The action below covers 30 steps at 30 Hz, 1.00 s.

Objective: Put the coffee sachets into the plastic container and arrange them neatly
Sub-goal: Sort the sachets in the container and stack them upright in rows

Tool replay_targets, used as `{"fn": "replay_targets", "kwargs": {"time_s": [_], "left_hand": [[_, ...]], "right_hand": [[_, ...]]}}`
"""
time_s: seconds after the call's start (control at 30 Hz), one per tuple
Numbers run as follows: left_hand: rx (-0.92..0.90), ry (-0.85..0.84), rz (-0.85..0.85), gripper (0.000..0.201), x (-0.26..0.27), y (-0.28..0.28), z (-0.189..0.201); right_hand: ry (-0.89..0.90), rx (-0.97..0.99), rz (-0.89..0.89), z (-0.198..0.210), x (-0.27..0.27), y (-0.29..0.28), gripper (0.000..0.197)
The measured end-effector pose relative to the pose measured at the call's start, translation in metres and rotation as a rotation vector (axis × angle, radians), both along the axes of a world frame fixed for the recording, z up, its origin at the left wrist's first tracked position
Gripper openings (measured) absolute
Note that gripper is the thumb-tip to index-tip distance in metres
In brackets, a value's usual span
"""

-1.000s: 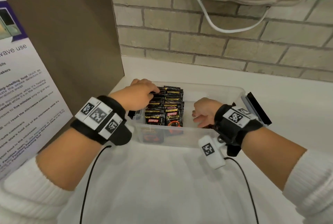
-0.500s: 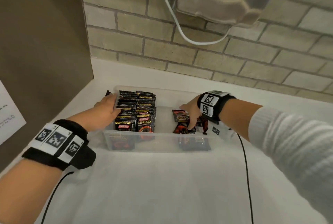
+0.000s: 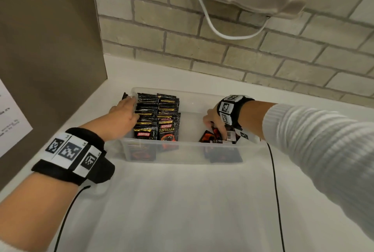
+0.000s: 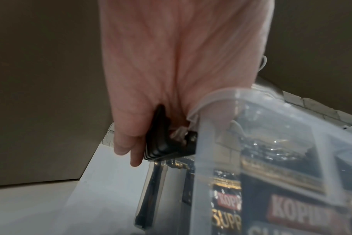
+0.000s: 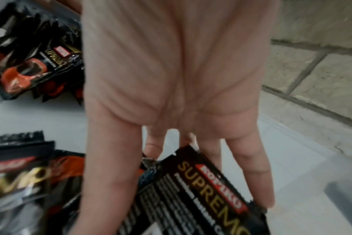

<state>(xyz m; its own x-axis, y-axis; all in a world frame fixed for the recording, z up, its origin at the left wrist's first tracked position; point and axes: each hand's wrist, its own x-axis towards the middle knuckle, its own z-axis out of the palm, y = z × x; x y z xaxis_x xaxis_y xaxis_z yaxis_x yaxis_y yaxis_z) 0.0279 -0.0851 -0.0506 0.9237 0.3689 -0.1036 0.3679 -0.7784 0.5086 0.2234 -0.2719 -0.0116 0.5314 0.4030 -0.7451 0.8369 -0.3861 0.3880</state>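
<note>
Clear plastic container (image 3: 182, 150) on desk (image 3: 182, 211). Left hand (image 3: 123, 114) grips container's left wall and black latch (image 4: 161, 143). Right hand (image 3: 215, 122) pinches loose Kopiko sachets (image 3: 218, 137) at container's right end. Neat sachet rows (image 3: 157, 118) fill left end. Best: stand pinched sachets upright, slide against rows, labels facing same way.

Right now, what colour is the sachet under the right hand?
Black with gold lettering and a red logo, clearest in the right wrist view: sachet, right hand.

black sachets (image 3: 156, 119) upright, rowed left | clear container (image 3: 182, 150) on counter
</note>
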Motion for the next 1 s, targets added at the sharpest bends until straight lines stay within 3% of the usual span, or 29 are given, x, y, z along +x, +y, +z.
{"fn": "replay_targets", "kwargs": {"time_s": [0.07, 0.13, 0.3, 0.47, 0.6, 0.67, 0.73, 0.87, 1.0], "left_hand": [[0.008, 0.007, 0.000, 0.058, -0.001, -0.001, 0.001], [0.008, 0.012, 0.008, 0.057, -0.001, -0.001, 0.001], [0.016, 0.022, -0.011, 0.058, -0.001, -0.002, 0.003], [0.001, 0.043, -0.016, 0.057, -0.005, -0.004, 0.007], [0.033, 0.046, 0.031, 0.056, -0.010, -0.013, 0.024], [0.073, -0.069, 0.052, 0.054, -0.010, -0.020, 0.036], [0.049, -0.246, 0.011, 0.052, -0.010, -0.030, 0.048], [-0.241, -0.396, -0.116, 0.054, -0.002, -0.065, 0.066], [-0.537, -0.382, -0.179, 0.090, 0.017, -0.090, 0.063]], "right_hand": [[0.057, -0.047, -0.032, 0.000, 0.008, 0.003, 0.059], [0.063, -0.053, -0.013, 0.002, 0.010, 0.003, 0.030], [-0.033, 0.085, 0.036, 0.015, 0.017, -0.007, 0.025], [-0.139, 0.397, 0.053, 0.062, 0.010, -0.032, 0.039], [-0.128, 0.789, -0.137, 0.098, 0.001, -0.062, 0.021], [-0.043, 1.038, -0.287, 0.109, -0.004, -0.078, 0.010], [0.115, 1.251, -0.449, 0.113, -0.011, -0.088, 0.012], [0.412, 1.473, -0.627, 0.106, -0.025, -0.085, 0.014], [0.751, 1.563, -0.786, 0.083, -0.035, -0.068, 0.017]]}}
